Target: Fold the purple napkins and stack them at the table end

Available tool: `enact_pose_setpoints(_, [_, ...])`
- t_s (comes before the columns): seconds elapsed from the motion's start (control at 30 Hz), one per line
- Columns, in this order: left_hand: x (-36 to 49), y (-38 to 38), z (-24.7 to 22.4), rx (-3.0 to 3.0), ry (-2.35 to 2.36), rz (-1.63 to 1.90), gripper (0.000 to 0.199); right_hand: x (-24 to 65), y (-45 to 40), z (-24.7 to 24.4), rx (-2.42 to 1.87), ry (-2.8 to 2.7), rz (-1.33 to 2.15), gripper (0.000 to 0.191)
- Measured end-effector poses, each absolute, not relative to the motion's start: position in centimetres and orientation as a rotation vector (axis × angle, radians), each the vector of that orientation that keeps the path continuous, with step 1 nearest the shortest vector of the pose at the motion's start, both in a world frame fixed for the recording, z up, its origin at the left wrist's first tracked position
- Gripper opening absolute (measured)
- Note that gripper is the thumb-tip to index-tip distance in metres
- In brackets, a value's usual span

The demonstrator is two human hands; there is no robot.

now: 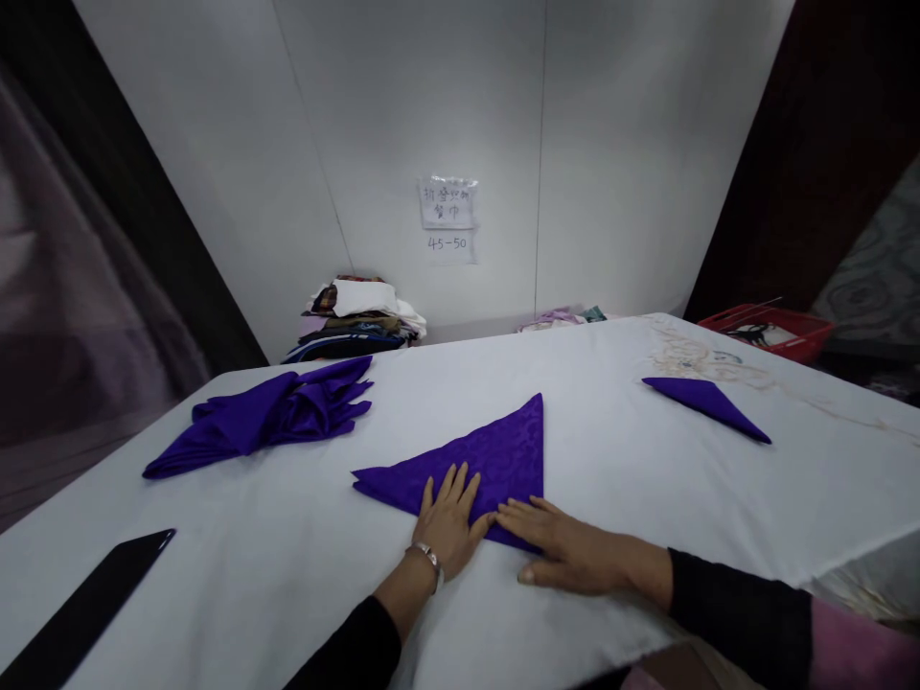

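White tablecloth (259, 594); left hand (444, 529) flat, splayed on purple cloth (507, 448); right hand (571, 549) palm-down at edge, thumb out.

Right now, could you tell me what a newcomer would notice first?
The patterned purple napkin, folded into a triangle on the white tablecloth, with the left hand and right hand touching its near side. Then the rumpled purple cloths, farther to the left, and a folded purple cloth to the right.
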State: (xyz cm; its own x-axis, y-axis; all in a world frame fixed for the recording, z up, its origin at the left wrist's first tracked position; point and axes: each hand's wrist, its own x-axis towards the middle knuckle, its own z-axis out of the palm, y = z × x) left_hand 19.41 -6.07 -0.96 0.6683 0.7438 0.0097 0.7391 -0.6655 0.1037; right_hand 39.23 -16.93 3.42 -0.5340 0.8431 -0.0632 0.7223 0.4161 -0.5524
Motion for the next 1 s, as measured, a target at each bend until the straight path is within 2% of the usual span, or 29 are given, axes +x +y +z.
enact_pose_setpoints(0.13, [19.4,-6.3,-0.8,2.765,1.220,0.105,0.075,40.4,-13.6,4.3,-1.478,-2.376,0.658,0.068])
enact_pose_setpoints(0.27, [19.3,-6.4,-0.4,2.739,1.206,0.091,0.083,42.1,-9.2,2.1,-1.683,-2.357,0.513,0.074])
enact_pose_setpoints(0.5, [19.6,-6.4,-0.2,2.714,1.204,0.062,0.086,46.7,-3.0,-0.9,-2.039,-2.207,0.298,0.074])
enact_pose_setpoints(0.9, [19.4,-6.3,-0.3,2.707,1.189,0.056,0.083,53.2,2.6,-1.1,-2.302,-1.828,0.209,0.067])
enact_pose_setpoints(1.0, [19.5,-6.4,-0.3,2.691,1.183,0.078,0.083,53.7,2.5,-0.4,-2.260,-1.798,0.141,0.067])
